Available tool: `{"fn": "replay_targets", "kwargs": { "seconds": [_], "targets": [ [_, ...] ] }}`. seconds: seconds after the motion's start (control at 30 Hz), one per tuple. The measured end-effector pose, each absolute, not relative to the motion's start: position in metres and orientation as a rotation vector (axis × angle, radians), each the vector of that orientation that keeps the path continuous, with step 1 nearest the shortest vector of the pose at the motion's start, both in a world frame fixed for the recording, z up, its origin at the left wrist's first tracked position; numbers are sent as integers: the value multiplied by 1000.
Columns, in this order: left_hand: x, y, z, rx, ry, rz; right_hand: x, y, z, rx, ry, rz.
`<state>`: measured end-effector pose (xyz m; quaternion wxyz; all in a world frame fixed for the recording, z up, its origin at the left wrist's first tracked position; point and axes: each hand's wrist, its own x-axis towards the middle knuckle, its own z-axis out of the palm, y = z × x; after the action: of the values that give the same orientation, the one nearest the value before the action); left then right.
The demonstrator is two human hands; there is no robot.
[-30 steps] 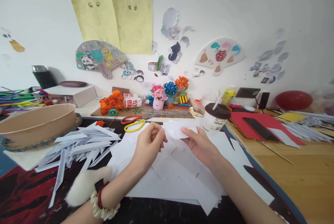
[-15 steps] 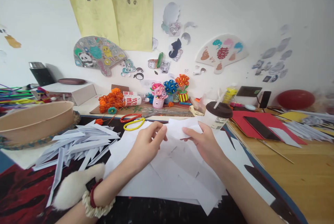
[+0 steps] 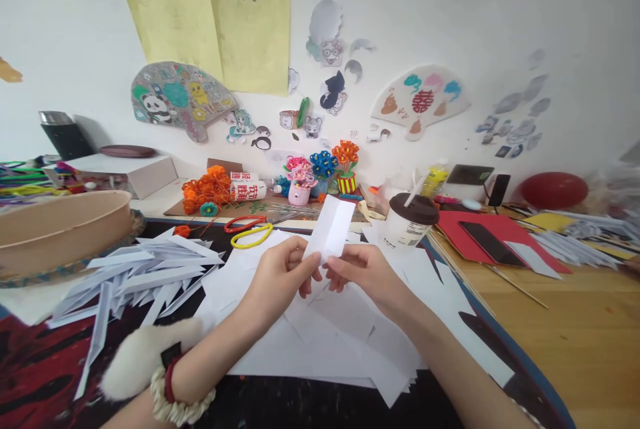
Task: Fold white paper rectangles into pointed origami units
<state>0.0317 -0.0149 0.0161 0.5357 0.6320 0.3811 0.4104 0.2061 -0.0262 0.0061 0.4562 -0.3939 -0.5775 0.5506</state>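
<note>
Both hands, left hand (image 3: 280, 279) and right hand (image 3: 367, 272), pinch the lower end of a creased white paper strip (image 3: 331, 229); its long axis rises up-right above flat white sheets (image 3: 325, 342).

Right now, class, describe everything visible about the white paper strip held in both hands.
The paper strip is a plain white, narrow rectangle with a lengthwise crease down its middle. It stands tilted, upper end leaning right, above loose white sheets. The left hand and right hand pinch its lower end.
</note>
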Motion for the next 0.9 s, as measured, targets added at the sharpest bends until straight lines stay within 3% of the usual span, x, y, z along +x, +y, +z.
{"fn": "replay_targets", "kwargs": {
  "seconds": [0.2, 0.33, 0.5, 0.9],
  "targets": [
    [30, -17, 17, 1718, 927, 998, 211, -26, 7, -968, -1442, 1214],
    [19, -16, 25, 2287, 959, 1167, 217, -26, 7, -988, -1391, 1248],
    [9, -15, 30, 2834, 757, 1023, 219, -25, 8, -1034, -1370, 1229],
    [13, -9, 28, 2723, 875, 1299, 215, -29, 11, -985, -1525, 1159]
  ]
}}
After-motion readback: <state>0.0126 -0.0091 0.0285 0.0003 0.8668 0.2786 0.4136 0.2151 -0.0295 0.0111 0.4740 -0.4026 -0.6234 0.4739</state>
